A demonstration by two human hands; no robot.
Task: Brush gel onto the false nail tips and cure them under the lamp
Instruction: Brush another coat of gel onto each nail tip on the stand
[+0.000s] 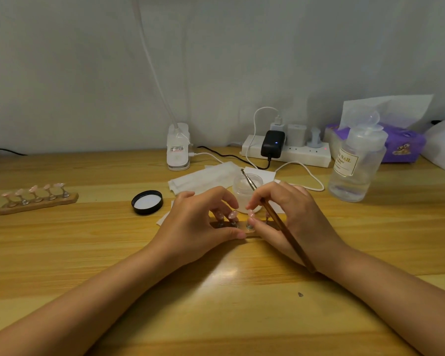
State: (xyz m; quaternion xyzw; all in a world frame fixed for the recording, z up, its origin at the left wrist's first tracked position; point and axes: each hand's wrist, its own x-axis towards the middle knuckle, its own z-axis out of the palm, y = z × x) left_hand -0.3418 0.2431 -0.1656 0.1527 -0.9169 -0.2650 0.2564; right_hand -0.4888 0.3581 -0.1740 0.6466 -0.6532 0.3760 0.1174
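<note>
A wooden stand (253,236) with pink false nail tips (233,215) on small pegs lies on the table between my hands. My left hand (195,224) curls around its left end, thumb along the front edge and fingers over the tips. My right hand (290,214) holds a brown-handled gel brush (285,228), bristles pointing up and away over an open frosted gel jar (244,188), while its fingertips pinch one peg with a tip (250,214). A second stand with several pink tips (37,199) sits at the far left.
The jar's black lid (147,202) lies inside up left of the jar. White wipes (203,177) lie behind. At the back are a white clip lamp base (178,147), a power strip with chargers (288,150), a clear liquid bottle (355,165) and a purple tissue pack (401,142).
</note>
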